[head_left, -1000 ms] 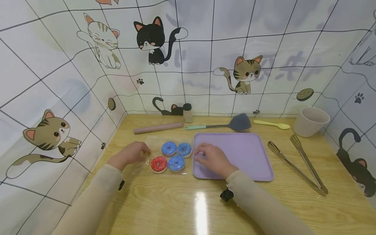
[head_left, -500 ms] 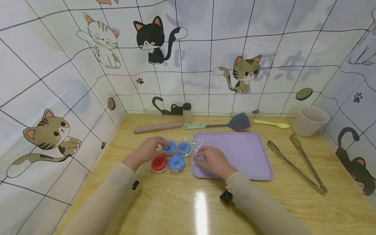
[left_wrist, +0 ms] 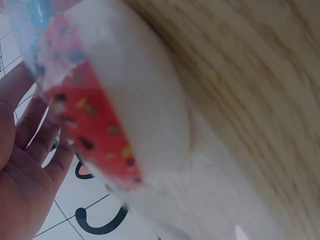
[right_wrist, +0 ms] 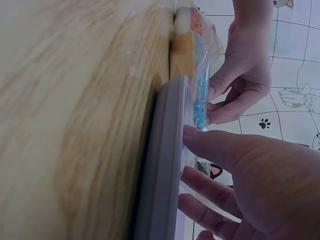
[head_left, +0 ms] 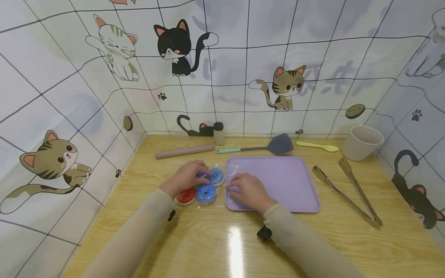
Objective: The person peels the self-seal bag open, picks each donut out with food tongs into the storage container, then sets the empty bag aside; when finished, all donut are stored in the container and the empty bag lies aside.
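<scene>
Several toy doughnuts lie flat in a clear plastic bag (head_left: 219, 200), left of a lilac tray (head_left: 278, 183). One is red (head_left: 185, 197); blue doughnuts (head_left: 206, 194) lie beside it. My left hand (head_left: 185, 175) hovers over the back-left blue doughnut and hides much of it. Its thumb and fingers are bent loosely, apart, near the plastic. My right hand (head_left: 251, 192) is over the tray's left side, its fingertips at the tray rim and the bag's edge. In the right wrist view its thumb and fingers (right_wrist: 215, 192) are spread apart.
Behind lie a rolling pin (head_left: 184, 151), a shaker jar (head_left: 218, 134), a spatula (head_left: 279, 144) and a yellow spoon (head_left: 318, 146). At the right are a beige cup (head_left: 361, 143) and metal tongs (head_left: 358, 193). A cat-print sheet backs the wooden table (head_left: 194, 239).
My left hand has moved right from the bag's left side to over the doughnuts. The clear plastic now reaches over the tray's left edge. My right hand has stayed almost in place.
</scene>
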A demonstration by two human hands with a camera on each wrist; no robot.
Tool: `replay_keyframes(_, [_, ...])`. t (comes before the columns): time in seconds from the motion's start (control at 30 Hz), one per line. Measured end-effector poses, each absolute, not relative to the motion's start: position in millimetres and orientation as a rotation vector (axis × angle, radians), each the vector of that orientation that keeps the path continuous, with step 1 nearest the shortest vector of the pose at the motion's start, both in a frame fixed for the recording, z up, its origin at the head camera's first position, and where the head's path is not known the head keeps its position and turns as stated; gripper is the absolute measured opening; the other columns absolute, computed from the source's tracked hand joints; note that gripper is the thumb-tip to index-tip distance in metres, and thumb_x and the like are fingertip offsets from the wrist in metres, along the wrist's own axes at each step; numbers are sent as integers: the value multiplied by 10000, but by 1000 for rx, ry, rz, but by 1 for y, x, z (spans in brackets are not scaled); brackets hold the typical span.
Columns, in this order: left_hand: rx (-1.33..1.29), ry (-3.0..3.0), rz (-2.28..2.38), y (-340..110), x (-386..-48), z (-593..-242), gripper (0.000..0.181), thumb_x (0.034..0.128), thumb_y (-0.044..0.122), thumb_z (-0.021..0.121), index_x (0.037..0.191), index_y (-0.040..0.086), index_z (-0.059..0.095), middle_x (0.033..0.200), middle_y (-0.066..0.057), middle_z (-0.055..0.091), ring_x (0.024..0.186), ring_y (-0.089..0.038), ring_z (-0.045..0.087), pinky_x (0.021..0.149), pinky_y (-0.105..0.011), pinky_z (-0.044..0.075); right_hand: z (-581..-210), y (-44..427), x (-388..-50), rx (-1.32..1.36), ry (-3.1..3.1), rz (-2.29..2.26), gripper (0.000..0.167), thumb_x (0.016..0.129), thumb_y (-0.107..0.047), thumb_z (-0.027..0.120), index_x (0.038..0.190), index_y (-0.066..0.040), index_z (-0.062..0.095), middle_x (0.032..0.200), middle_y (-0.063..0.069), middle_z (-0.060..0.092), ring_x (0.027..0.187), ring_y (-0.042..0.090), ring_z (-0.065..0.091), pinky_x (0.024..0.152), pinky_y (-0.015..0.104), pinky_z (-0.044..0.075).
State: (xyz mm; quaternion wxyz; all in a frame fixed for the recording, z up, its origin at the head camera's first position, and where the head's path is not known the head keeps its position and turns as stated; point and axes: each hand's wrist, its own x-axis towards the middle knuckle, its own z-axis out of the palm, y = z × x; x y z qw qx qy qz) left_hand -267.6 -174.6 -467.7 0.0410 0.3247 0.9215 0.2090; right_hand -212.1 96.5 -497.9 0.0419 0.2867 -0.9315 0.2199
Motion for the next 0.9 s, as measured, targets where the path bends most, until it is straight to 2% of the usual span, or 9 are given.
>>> replay_keyframes(0.57, [972, 2764, 696, -170, -279, -471, 50, 879, 235, 834, 918, 209, 817, 983, 88, 679, 906, -69, 642, 906, -327, 565, -494, 93, -208, 844, -2870, 736, 206, 886, -244, 826, 1090, -216, 821, 1144, -6, 747, 1096, 244, 672, 983, 440, 537])
replay_keyframes(0.73, [988, 2739, 745, -171, -278, -469, 57, 881, 217, 827, 918, 178, 808, 961, 79, 695, 889, -82, 648, 886, -346, 567, -493, 92, -206, 828, -2890, 763, 213, 886, -225, 827, 1099, -216, 818, 1149, 2, 741, 1098, 257, 664, 983, 451, 534])
replay_keyframes(0.9, [964, 2751, 758, -172, -278, -469, 65, 928, 227, 781, 945, 168, 800, 965, 75, 709, 910, -89, 657, 896, -351, 565, -494, 93, -205, 824, -2886, 769, 223, 880, -228, 831, 1102, -211, 815, 1153, 12, 740, 1104, 261, 666, 985, 452, 535])
